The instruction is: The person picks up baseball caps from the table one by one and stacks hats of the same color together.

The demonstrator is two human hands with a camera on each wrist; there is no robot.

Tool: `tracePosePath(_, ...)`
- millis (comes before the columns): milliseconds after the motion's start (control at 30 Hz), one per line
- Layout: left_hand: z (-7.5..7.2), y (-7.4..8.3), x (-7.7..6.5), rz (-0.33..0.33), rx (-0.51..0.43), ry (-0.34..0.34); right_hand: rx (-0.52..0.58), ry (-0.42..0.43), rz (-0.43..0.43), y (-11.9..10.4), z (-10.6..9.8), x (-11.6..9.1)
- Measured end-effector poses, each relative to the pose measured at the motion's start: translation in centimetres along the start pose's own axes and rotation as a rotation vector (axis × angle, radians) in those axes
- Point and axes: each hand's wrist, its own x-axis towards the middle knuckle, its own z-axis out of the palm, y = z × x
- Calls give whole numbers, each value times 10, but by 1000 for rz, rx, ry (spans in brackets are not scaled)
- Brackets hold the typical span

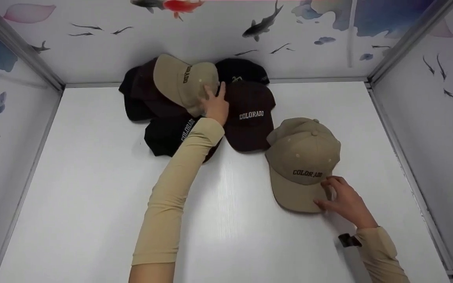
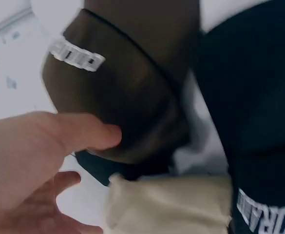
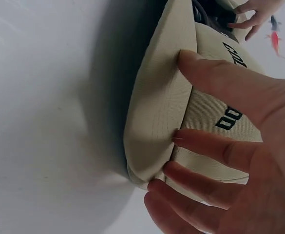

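My left hand [image 1: 216,107] reaches into a pile of caps, fingers spread, over the near edge of a tan cap [image 1: 201,90]. Beside it lies a maroon cap [image 1: 251,131] marked COLORADO in white; in the left wrist view the thumb overlaps a dark brownish cap [image 2: 127,92] with white letters. Under the left sleeve sits a black COLORADO cap [image 1: 165,133]. My right hand [image 1: 346,202] rests loosely at the right side of another tan COLORADO cap [image 1: 309,153]. In the right wrist view its thumb and fingertips touch that cap's brim [image 3: 157,117].
Behind the pile, a black cap [image 1: 242,68] lies against the back wall, and more dark caps [image 1: 138,94] are at its left. Patterned side panels and a back panel enclose the white table [image 1: 85,204]. The right wrist wears a black band [image 1: 348,240].
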Motion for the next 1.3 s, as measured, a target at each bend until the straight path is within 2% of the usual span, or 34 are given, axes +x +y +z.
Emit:
tracePosePath(133, 2, -7, 4, -68, 52, -57, -1, -12, 15, -3, 2, 0)
tracePosePath(300, 0, -11, 6, -40, 148, -101, 9, 3, 24, -4, 3, -1)
tracePosePath(367, -2, -11, 6, -22, 189, -88, 13, 6, 23, -4, 4, 0)
tracePosePath(567, -10, -18, 5, -14, 196, -19, -4, 22, 15, -4, 6, 1)
tracePosePath(633, -14, -21, 4, -2, 226, 3, -13, 32, 13, -3, 6, 2)
tracePosePath(733, -19, -25, 3, 15, 284, 59, -16, 42, 15, -3, 6, 3)
tracePosePath(833, -20, -29, 1, 18, 317, 157, -18, 50, 23, -3, 6, 5)
tracePosePath(967, -15, -35, -1, -8, 319, 319, -25, 59, 25, -3, 6, 5)
tracePosePath(1100, -11, -44, -3, -45, 290, 443, -34, 55, 18, -3, 6, 5)
tracePosePath(1233, -10, -55, -3, -78, 258, 544, -31, 51, 16, -2, 6, 6)
tracePosePath(1300, -10, -63, -4, -94, 256, 562, -23, 48, 21, -1, 6, 6)
